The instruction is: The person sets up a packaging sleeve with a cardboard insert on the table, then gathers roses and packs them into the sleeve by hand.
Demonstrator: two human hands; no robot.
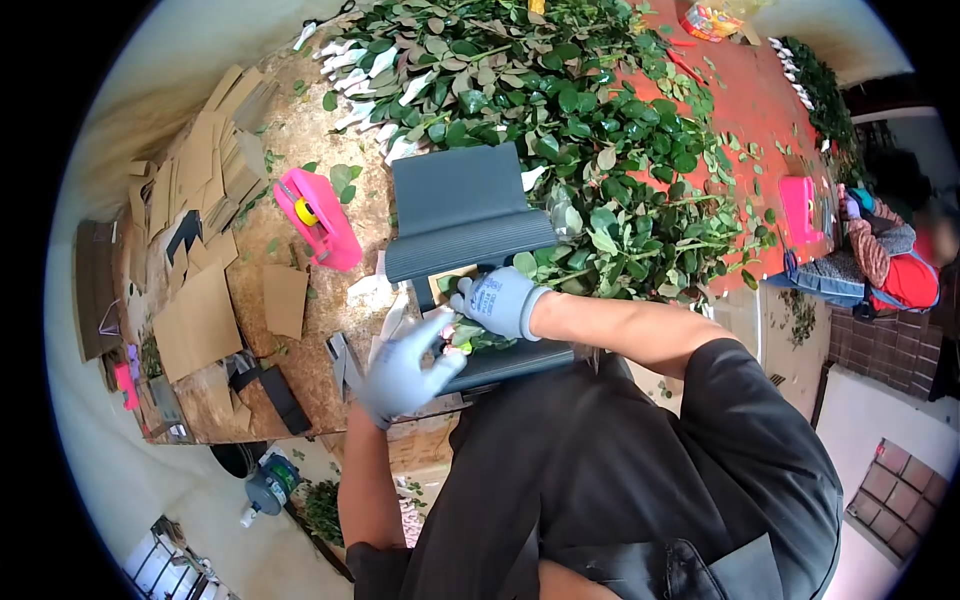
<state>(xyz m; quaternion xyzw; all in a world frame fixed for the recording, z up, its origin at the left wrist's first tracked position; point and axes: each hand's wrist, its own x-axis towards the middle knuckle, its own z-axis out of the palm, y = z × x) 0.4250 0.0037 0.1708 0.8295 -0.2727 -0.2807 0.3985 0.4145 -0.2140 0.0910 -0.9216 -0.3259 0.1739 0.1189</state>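
In the head view, my left hand (403, 372), in a pale grey glove and blurred by motion, has its thumb and fingers apart beside a few pinkish rose heads (458, 345). My right hand (497, 303), gloved the same way, is curled over these roses, their green leaves (490, 335) showing below it. Its fingertips are partly hidden. Both hands are at a dark grey stand (460, 190) with a ribbed roll, at the table's near edge. A piece of cardboard (452, 285) lies under the right hand's fingers.
Many leafy rose stems (560, 100) with white-wrapped heads cover the table behind the stand. Cut cardboard sheets (200, 320), a pink tape dispenser (318, 220) and a grey stapler-like tool (343, 365) lie left. Another person (890, 260) sits at the far right, near a second pink dispenser (798, 210).
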